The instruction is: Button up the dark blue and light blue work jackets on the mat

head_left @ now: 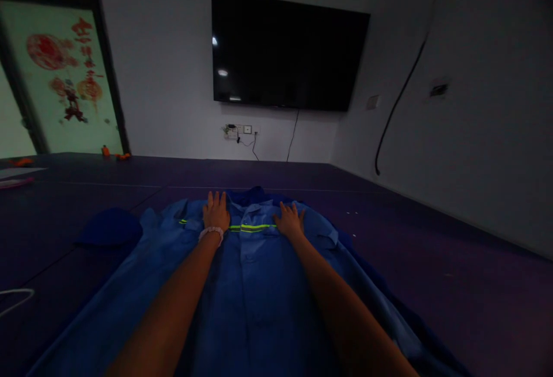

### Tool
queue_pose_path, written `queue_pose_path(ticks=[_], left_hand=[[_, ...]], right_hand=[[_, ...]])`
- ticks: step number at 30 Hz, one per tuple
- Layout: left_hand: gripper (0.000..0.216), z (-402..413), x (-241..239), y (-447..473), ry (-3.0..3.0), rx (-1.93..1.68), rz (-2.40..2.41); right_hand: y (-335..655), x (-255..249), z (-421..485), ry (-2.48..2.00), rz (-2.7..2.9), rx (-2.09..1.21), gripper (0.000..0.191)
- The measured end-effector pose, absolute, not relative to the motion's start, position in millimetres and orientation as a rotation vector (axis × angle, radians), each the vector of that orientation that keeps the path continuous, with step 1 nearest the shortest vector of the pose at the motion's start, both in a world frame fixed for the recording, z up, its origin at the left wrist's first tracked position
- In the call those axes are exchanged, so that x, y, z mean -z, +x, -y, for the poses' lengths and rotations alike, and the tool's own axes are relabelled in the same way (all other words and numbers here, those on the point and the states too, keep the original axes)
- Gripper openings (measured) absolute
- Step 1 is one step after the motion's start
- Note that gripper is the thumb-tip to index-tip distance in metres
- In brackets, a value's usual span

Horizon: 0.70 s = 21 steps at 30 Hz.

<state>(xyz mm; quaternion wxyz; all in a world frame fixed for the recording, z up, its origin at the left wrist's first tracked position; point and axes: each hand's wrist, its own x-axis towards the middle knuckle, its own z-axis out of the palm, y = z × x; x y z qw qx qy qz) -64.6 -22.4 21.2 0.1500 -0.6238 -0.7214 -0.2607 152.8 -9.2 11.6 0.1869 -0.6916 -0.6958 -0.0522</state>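
A blue work jacket [254,267] lies spread out front side up, its collar [254,195] at the far end. Yellow-green reflective stripes cross its chest. My left hand [216,214], with a scrunchie [211,233] at the wrist, rests flat on the upper chest left of the front placket. On the other side of the placket, my right hand [290,219] lies flat with its fingers spread, near the end of the stripe. Both hands hold nothing. Darker blue cloth shows beneath the jacket's edges.
A blue cap [111,228] lies left of the jacket on the dark purple surface [432,250]. Near the left edge is a white wire loop [17,296]. Small orange things [122,157] stand at the back left. A TV [289,51] hangs on the wall; a black cable [401,91] hangs at right.
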Motion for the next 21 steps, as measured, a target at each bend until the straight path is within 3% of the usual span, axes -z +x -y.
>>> queue_pose_path(ticks=[4, 11, 21], left_hand=[[0.057, 9.9, -21.3, -68.1, -1.631, 0.779, 2.343], [0.032, 10.4, -24.6, -72.6, -1.576, 0.756, 2.390], [0.038, 53.5, -41.0, -68.2, -1.336, 1.205, 2.140]], right_hand=[[154.2, -16.5, 1.8, -1.976, 1.986, 0.151, 0.057], [157.8, -20.1, 4.8, -1.818, 1.969, 0.299, 0.035], [168.2, -34.6, 48.6, -1.615, 1.608, 0.772, 0.021]])
